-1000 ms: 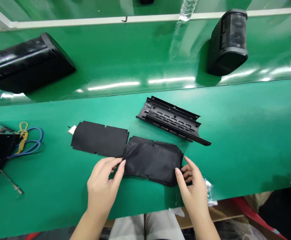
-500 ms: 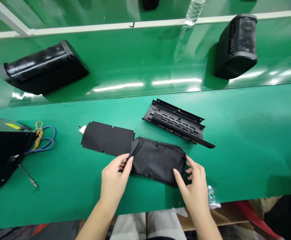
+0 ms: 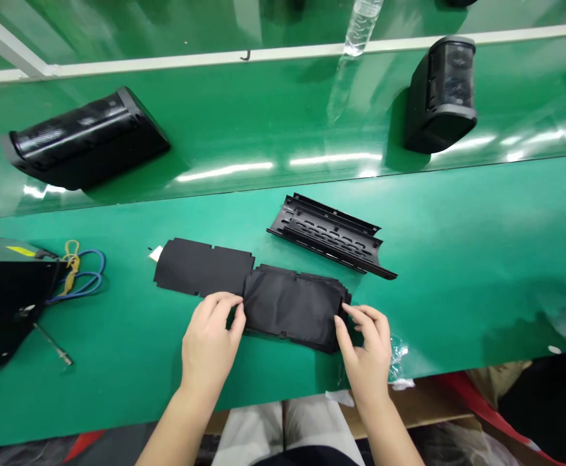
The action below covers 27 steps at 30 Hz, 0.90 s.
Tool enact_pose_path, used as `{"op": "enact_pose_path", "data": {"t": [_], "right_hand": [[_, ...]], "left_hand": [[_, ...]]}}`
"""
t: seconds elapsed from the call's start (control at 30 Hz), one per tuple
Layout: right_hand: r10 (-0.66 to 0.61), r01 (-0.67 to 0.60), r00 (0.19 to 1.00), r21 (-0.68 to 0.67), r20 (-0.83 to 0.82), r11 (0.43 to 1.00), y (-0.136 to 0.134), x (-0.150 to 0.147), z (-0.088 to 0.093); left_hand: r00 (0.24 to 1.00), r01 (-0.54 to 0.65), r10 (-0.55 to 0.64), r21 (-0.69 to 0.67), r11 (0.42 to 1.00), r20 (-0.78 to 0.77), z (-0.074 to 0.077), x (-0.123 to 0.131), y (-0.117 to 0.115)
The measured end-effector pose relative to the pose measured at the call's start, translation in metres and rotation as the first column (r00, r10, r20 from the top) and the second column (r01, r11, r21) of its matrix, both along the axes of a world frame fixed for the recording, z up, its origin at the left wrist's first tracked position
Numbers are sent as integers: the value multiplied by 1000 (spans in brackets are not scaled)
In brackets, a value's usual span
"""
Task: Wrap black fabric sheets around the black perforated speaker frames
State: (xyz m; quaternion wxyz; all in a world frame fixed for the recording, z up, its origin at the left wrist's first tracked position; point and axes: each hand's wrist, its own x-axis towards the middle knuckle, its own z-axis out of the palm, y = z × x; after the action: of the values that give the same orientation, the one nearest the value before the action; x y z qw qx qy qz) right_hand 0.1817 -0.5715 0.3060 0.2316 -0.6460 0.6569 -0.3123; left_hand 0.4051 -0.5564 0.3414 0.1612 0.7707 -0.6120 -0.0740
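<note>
Sheets, black and stacked, are lying on the bench just below the centre of the frame, directly between the two hands. The left hand is pointing in from the lower left, thumb and forefinger pinching the stack's left edge. The right hand is pointing in from the lower right, thumb and forefinger pinching the right edge of the uppermost layer, its other fingers curling. At the stack's upper right, the layers' edges are showing unevenly.

Left of the stack, a loose sheet is lying flat, its right end meeting the pile; whether it is overlapping, I cannot tell. A white scrap is poking out at its far end. Above the pile, a slotted tray is lying at a slant. Clear film is lying beside the right hand.

At the left edge, a black case, a blue cable and a rod are lying together. One speaker is resting in the upper left, another speaker in the upper right, and a bottle is standing at the top.
</note>
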Motion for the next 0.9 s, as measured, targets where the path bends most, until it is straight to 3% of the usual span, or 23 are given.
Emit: {"op": "enact_pose_path", "data": {"t": [0.13,0.43,0.63,0.8,0.9], "right_hand": [[-27,27,999,10,-22,1000,-3,-1,3],[9,-4,999,115,-47,993,-4,5,6],[20,-24,996,-44,-85,999,-4,7,10],[163,-159,987,-138,17,978,-2,6,14],[222,-204,968,-144,120,968,0,6,16]], "left_hand": [[1000,13,-12,-13,1000,27,-1,-9,-5],[996,45,-41,43,998,-84,-8,-18,-7],[941,-101,139,134,986,-310,-6,-17,-9],[818,-250,341,247,936,-464,-5,-16,-17],[725,-268,397,300,916,-563,-3,-16,-21]]}}
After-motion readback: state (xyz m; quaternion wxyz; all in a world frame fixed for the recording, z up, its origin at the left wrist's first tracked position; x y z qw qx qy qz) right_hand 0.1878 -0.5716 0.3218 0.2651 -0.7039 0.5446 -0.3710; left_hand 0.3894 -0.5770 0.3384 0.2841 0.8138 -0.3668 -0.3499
